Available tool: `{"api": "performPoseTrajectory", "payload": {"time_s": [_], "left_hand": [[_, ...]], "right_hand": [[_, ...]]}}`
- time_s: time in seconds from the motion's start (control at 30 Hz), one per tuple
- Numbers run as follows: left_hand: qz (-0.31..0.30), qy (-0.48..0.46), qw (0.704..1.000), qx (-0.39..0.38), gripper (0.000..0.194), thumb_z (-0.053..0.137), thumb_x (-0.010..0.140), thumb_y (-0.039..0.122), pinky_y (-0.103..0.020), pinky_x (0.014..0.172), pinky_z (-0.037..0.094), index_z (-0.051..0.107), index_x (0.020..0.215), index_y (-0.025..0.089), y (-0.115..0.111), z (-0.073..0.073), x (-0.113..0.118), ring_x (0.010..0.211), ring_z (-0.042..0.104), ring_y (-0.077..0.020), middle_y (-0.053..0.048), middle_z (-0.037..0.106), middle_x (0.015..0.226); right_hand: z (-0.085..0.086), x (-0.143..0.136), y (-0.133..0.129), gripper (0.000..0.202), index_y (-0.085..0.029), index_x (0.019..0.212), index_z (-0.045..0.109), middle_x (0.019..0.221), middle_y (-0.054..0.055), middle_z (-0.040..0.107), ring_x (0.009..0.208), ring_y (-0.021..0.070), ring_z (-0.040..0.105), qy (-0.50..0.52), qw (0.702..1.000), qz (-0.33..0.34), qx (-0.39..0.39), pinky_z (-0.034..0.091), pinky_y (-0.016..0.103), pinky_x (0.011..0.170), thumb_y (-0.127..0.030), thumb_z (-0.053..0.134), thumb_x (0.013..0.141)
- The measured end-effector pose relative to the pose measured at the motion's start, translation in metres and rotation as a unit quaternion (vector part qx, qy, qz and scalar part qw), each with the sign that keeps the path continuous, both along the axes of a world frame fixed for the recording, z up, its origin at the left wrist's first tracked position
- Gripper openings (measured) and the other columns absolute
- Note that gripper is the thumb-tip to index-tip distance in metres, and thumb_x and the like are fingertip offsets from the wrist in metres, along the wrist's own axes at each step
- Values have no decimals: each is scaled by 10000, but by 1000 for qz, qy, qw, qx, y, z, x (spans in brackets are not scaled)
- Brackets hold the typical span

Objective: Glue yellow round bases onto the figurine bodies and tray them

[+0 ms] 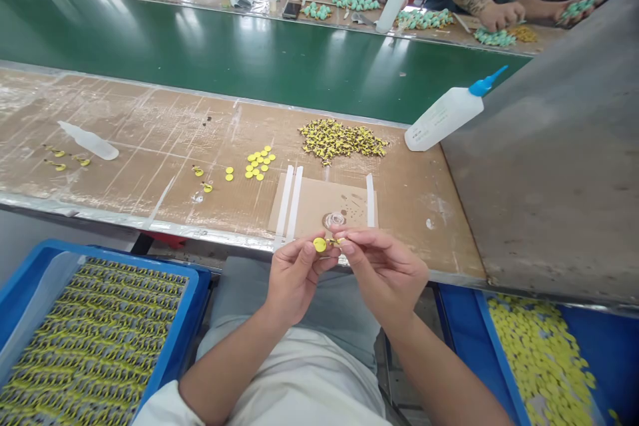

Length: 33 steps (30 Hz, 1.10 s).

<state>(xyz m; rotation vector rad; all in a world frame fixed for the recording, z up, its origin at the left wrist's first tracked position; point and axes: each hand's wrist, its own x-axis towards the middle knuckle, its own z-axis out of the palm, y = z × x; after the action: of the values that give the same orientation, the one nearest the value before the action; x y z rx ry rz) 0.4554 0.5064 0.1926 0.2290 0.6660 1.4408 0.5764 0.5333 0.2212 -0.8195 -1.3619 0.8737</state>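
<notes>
A yellow disc [320,244] is pinched between the thumb and fingers of my left hand [294,279]. Close beside it, my right hand [387,269] pinches a small yellow-and-black piece [334,241]; whether the two parts touch, I cannot tell. Both hands hover over the bench's front edge, just before a cardboard sheet [319,200] with white tape strips and a clear glue blob [334,219]. Behind the sheet lies a heap of small yellow-and-black pieces [342,140]. Loose yellow discs [259,163] are scattered to its left.
A white squeeze bottle [444,120] with a blue nozzle stands by a metal panel [544,146]. A smaller bottle [90,141] lies at left near several assembled pieces [60,166]. Blue trays of finished pieces [100,333] and discs [544,353] flank my lap. Co-workers sit beyond the green belt [200,46].
</notes>
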Motion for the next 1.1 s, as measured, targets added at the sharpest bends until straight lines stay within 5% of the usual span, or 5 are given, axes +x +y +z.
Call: {"api": "performPoseTrajectory", "payload": {"time_s": [1.1], "left_hand": [[5,34,999,23,217,805,842,346,-121,792,609,823,993,192,-4,4,-1,844,769,-105,-52,819,979]], "right_hand": [[-3,2,0,239,-210,1011,742,1000,66,749,948,246,734,-38,998,42,33,634,393,863,-4,722,892]]}}
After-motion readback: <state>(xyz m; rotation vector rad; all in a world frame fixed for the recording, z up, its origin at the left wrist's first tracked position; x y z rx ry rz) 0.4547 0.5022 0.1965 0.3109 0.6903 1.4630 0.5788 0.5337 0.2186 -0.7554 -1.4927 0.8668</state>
